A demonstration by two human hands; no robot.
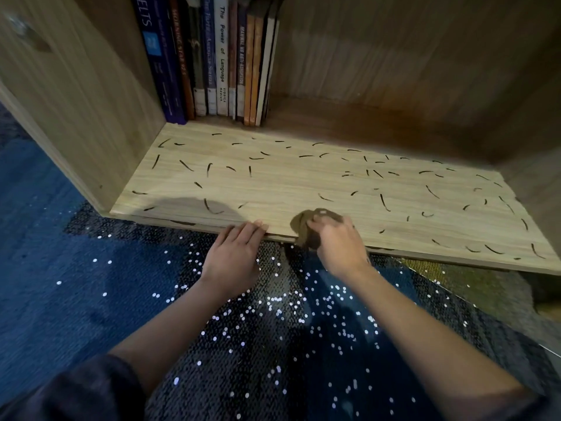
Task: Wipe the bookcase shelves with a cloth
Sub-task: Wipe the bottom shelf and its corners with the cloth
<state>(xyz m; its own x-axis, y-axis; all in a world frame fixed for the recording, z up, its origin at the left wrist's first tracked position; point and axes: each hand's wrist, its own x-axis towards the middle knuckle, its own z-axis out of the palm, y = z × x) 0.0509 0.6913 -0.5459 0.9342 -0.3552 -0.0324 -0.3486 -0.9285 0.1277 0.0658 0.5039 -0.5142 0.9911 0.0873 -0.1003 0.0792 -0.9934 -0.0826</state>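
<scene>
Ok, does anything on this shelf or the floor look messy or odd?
Yes. Short dark curved marks are scattered all over the shelf, right up to the cloth the right hand grips at its front edge. Small white specks litter the dark carpet just below.

- We are in an indoor room that keeps books: a study, a home room or an office, we cannot tell which.
- We see a wood-grain bookcase (79, 110) standing on the floor, its bottom shelf (273, 183) covered in short dark marks.
- We see books (212, 56) upright at the back left; one spine reads "The Power of Language", another "IELTS".
- We see blue carpet (45, 253) underfoot, with small white specks (273, 299) scattered before the bookcase.
</scene>
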